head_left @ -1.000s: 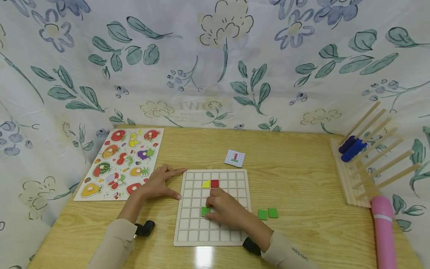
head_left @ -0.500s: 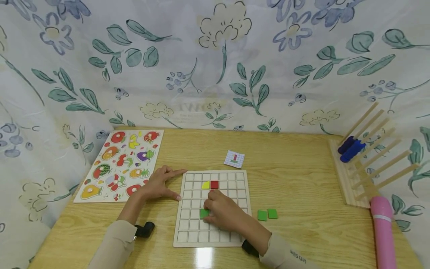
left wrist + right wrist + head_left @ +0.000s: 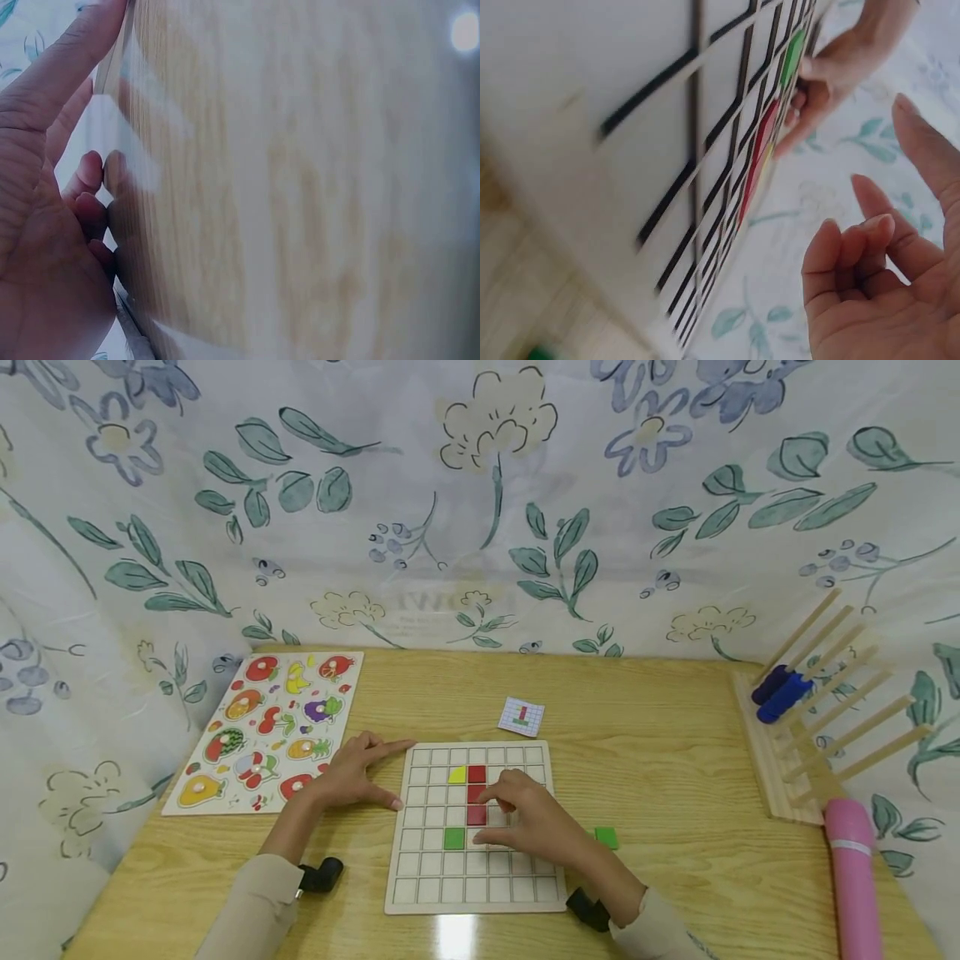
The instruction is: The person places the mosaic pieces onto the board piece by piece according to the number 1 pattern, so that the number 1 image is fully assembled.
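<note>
Two hands work at a wooden table (image 3: 660,777), and we read the scene from left to right. At the far left we see a fruit puzzle board (image 3: 270,727) lying flat. Just right of it we find the left hand (image 3: 352,772), palm down on the table, fingers straight and spread, with the thumb tip against the left edge of the grid board (image 3: 474,877); it grips nothing. In the left wrist view we see the same hand (image 3: 45,225) with its forefinger stretched along the board's edge.

On the grid board we count a yellow tile (image 3: 458,774) in the second row, three red tiles (image 3: 476,794) stacked in a column just right of it, and a green tile (image 3: 453,838) one row nearer and one column left of the lowest red tile. The right hand (image 3: 528,822) hovers over the board just right of the red column, fingers loosely bent and holding nothing; the right wrist view confirms a relaxed, empty hand (image 3: 885,292).

Beyond the board's far edge we note a small pattern card (image 3: 521,717). Right of the hand lies a loose green tile (image 3: 607,837) on the table. At the far right stand a wooden peg rack (image 3: 810,727) and a pink cylinder (image 3: 853,877).
</note>
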{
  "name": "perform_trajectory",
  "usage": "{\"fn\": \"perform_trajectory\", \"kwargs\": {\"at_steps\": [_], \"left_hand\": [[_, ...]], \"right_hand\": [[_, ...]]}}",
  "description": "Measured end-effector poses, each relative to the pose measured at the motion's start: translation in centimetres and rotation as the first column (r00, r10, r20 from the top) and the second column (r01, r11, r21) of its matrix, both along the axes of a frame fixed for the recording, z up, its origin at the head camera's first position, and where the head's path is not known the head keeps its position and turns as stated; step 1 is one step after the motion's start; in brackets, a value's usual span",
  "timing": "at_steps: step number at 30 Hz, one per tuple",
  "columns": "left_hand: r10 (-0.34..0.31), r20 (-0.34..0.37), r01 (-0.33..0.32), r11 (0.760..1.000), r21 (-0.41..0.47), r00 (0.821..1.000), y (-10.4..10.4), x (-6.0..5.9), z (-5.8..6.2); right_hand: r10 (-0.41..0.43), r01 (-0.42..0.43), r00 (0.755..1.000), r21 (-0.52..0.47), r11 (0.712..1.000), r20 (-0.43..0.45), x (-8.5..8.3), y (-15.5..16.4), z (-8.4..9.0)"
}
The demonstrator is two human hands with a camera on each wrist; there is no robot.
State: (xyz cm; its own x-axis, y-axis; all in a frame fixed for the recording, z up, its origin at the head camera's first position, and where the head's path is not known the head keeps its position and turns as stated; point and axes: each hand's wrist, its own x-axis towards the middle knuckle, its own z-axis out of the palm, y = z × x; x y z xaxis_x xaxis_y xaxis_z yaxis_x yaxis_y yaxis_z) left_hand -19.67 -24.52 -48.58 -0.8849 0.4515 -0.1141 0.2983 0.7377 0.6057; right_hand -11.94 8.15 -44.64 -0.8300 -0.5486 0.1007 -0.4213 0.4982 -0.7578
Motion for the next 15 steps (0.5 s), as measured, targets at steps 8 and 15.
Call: {"fn": "perform_trajectory", "kwargs": {"at_steps": [8, 15], "left_hand": [[0.004, 0.004, -0.004, 1.000, 0.002, 1.000, 0.0, -0.1, -0.2], [0.013, 0.013, -0.013, 1.000, 0.004, 1.000, 0.1, 0.0, -0.2]], "right_hand": [[-0.058, 0.058, 0.998, -0.059, 0.997, 0.007, 0.2, 3.2, -0.5], [-0.073, 0.071, 0.997, -0.092, 0.993, -0.011, 0.7, 4.7, -0.9]]}}
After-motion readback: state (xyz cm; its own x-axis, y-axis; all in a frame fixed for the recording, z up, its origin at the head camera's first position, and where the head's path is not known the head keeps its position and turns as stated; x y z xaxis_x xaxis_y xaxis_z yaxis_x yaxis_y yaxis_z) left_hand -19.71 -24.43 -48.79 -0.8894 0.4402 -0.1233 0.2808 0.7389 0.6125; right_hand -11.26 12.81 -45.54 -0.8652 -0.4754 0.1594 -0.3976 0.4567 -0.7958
